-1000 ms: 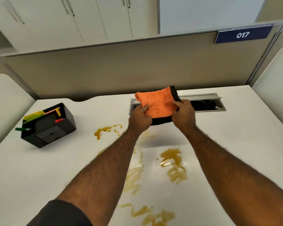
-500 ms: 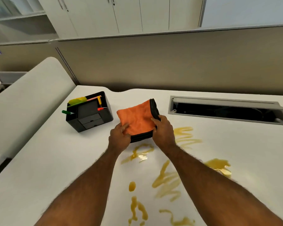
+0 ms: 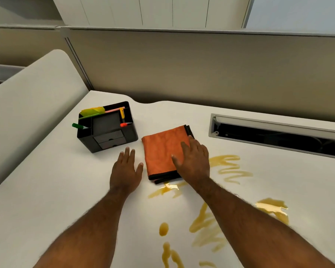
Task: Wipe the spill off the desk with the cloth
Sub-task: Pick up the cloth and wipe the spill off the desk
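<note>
Cloth down flat at the top edge of the spill, ready for the first pass.

I see the folded orange cloth point(image 3: 163, 151) lying on the desk point(image 3: 46, 190), its near corner just touching the amber spill point(image 3: 207, 225) that trails toward me. My right hand point(image 3: 193, 159) lies open-palmed on the cloth's right side, pressing rather than gripping, I judge so it can drag the pad through the liquid. My left hand point(image 3: 126, 169) rests flat and empty beside it, likely bracing. The black organiser point(image 3: 106, 126) sits just clear; whether the cloth is wet yet, I can't tell.
</note>
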`<state>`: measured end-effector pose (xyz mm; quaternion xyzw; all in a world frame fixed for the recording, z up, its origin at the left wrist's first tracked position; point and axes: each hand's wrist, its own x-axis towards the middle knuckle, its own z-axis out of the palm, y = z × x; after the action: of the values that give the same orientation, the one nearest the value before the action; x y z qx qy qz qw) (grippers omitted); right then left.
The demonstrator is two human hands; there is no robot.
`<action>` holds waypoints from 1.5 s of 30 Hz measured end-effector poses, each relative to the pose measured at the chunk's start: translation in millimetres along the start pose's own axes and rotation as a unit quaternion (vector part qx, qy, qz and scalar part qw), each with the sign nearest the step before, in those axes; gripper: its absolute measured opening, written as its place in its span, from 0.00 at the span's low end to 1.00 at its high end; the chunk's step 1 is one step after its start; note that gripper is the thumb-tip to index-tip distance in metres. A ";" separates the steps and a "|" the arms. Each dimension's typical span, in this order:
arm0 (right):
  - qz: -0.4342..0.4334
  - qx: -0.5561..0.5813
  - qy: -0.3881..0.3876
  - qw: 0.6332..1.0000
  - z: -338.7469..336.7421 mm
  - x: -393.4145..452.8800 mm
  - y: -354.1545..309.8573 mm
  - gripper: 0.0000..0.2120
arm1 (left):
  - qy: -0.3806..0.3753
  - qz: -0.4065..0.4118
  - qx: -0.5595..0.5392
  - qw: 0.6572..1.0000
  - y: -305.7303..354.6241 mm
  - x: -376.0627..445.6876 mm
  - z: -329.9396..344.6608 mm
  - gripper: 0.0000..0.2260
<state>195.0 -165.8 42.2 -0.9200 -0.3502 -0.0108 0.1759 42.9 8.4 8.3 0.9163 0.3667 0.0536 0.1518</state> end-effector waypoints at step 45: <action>0.088 -0.090 -0.116 0.985 13.2 13.7 89.8 0.29 | -0.007 0.028 0.070 0.997 -29.2 11.2 26.1 0.35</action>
<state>262.2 -214.9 3.4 -0.9544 -0.2833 0.0796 0.0506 37.3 29.9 -25.9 0.9348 0.3430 0.0257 0.0884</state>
